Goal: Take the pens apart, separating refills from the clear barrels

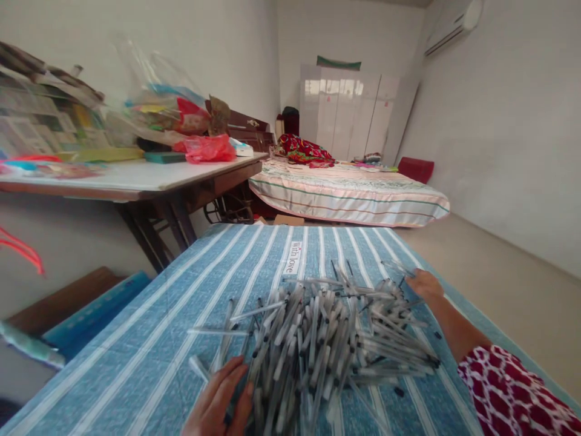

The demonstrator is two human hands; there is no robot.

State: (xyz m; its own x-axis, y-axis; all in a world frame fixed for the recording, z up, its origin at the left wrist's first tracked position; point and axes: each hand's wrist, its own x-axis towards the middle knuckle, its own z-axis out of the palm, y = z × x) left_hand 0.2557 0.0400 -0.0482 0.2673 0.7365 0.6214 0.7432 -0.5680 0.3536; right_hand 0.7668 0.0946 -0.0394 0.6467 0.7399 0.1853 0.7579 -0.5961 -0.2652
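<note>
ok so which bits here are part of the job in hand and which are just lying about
In use:
- pens, heaped
- cloth, under them
- left fingers, at the near left
- right fingers, at the far right

Lying about:
- red bag, on the desk
- red bundle, on the bed

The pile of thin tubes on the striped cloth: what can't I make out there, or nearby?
- Head view: the lower tubes, hidden under the upper ones, so no count; the pile's near end is cut off by the bottom edge.
- Head view: left hand, wrist cut off by the bottom edge.
- Head view: right hand, too small and blurred to tell its grip.
- Head view: stacked things at far left, blurred by motion.
</note>
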